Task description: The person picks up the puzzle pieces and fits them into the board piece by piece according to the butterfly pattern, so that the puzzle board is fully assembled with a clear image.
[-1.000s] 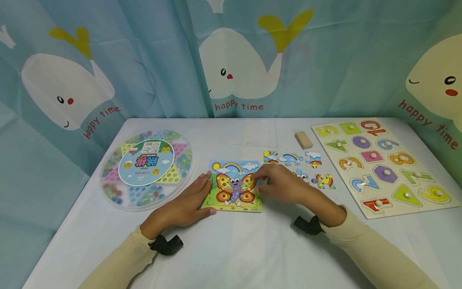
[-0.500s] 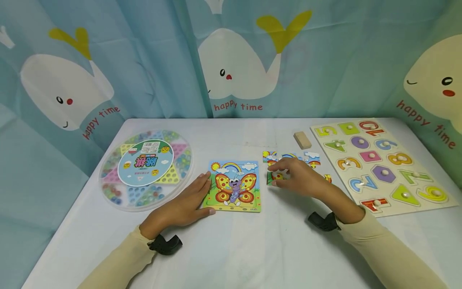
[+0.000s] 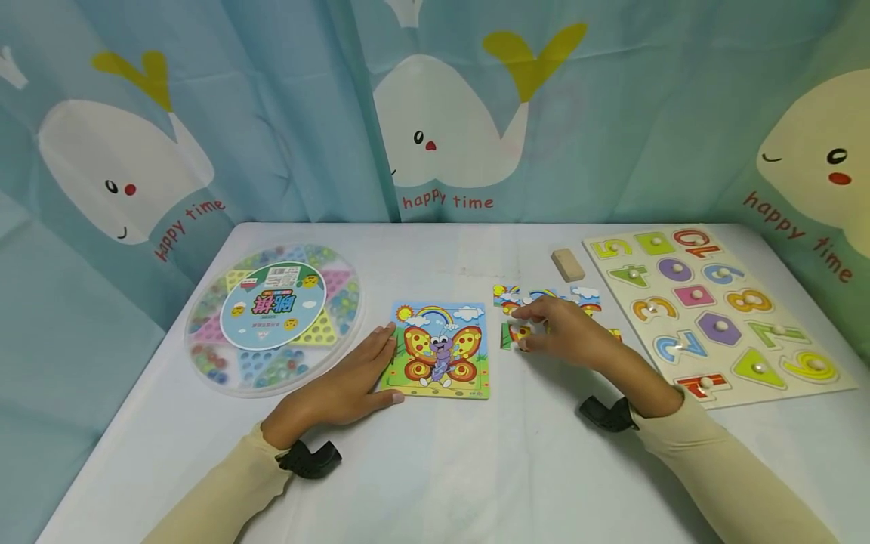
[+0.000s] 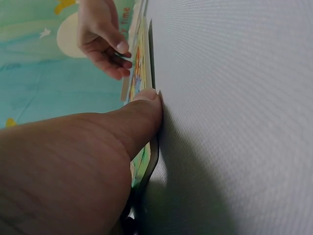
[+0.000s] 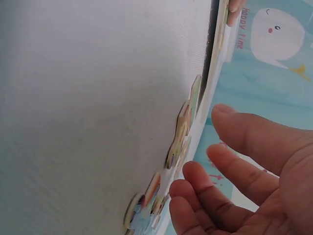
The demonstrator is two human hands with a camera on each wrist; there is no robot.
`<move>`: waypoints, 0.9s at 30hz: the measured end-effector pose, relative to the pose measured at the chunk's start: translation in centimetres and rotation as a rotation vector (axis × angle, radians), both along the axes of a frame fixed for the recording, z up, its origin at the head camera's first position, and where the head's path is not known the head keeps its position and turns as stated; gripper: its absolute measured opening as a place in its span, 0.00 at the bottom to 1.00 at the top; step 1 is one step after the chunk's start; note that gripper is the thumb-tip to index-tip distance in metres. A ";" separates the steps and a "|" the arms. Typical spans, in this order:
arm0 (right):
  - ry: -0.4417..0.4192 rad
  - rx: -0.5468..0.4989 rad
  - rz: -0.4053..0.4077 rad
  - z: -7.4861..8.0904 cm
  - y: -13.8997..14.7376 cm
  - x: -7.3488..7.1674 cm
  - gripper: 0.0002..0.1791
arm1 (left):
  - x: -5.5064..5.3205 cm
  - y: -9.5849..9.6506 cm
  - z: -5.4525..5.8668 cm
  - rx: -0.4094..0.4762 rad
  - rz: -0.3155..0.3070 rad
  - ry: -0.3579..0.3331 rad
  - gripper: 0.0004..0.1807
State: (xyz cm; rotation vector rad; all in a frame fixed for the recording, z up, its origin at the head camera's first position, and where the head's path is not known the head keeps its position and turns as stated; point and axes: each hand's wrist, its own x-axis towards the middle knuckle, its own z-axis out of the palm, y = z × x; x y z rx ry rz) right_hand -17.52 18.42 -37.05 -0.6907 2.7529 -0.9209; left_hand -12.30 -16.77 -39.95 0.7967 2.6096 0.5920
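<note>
My left hand [image 3: 340,385] rests at the left side of a square butterfly picture puzzle board [image 3: 435,389], fingers laid straight along its edge and thumb at its lower left corner. In the left wrist view the thumb lies right on the edge of the board [image 4: 139,73]. To the right of the board, my right hand [image 3: 564,332] hovers over loose jigsaw pieces, thumb and fingers loosely bent and apart. Just under its fingertips lies a green, red and yellow piece [image 3: 506,337]. The right wrist view shows nothing between the fingers, with pieces [image 5: 182,127] lying below them.
More jigsaw pieces, one showing a sun [image 3: 504,292] and one a cloud [image 3: 586,293], lie behind my right hand, which partly hides others. A wooden block [image 3: 568,265] sits farther back. A number peg board [image 3: 662,363] stands right; a round marble game box [image 3: 275,306] lies left.
My right hand has left the right edge of the butterfly board and moved right, over the loose pieces, where it stays over the last half second. My left hand has kept its place.
</note>
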 end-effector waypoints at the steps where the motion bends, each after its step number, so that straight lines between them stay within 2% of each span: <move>1: -0.005 0.005 -0.005 0.0 0.0 0.0 0.22 | 0.0 0.0 0.0 -0.001 0.003 -0.003 0.48; 14: -0.031 0.083 -0.063 -0.2 -0.9 -0.6 0.18 | -0.1 -0.1 0.1 0.004 0.002 -0.001 0.48; 22: -0.020 0.113 -0.060 -0.4 -1.3 -0.7 0.15 | 0.1 0.0 0.1 0.007 0.002 0.004 0.48; 27: -0.021 0.121 -0.063 -0.4 -1.2 -0.7 0.17 | 0.2 0.0 0.0 0.008 0.004 0.011 0.48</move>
